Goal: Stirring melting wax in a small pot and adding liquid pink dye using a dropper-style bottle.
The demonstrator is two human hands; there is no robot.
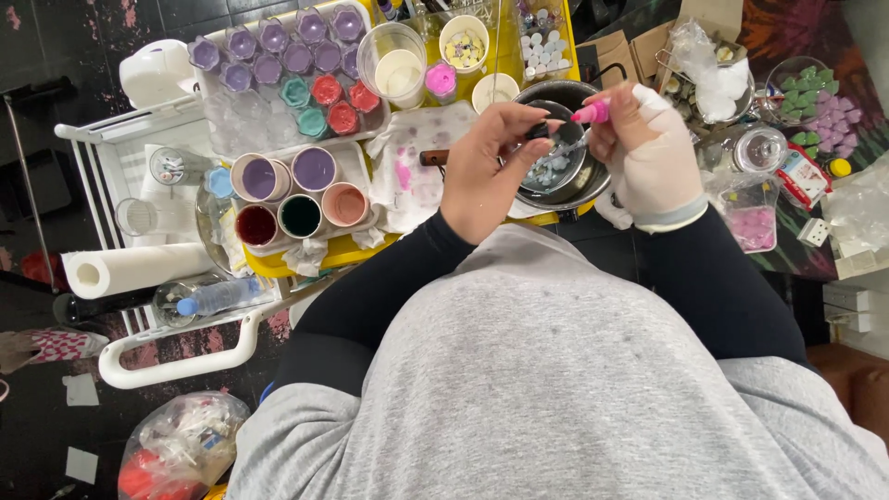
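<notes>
**Dropper over steel bowl**

While pinched at its pink rubber bulb, the clear glass dropper [583, 125] points down-left over the round steel bowl [593, 190] on the yellow counter [505, 56]. Right hand [648, 153], in a white glove, is closed on the bulb. Left hand [491, 167], bare, is closed on a small dark bottle [538, 131] just beside the dropper tip. Left of the bowl: stained white cloth [412, 157], then round cups of coloured liquid [301, 194]. Paper towel roll [130, 268] lies far left.
</notes>
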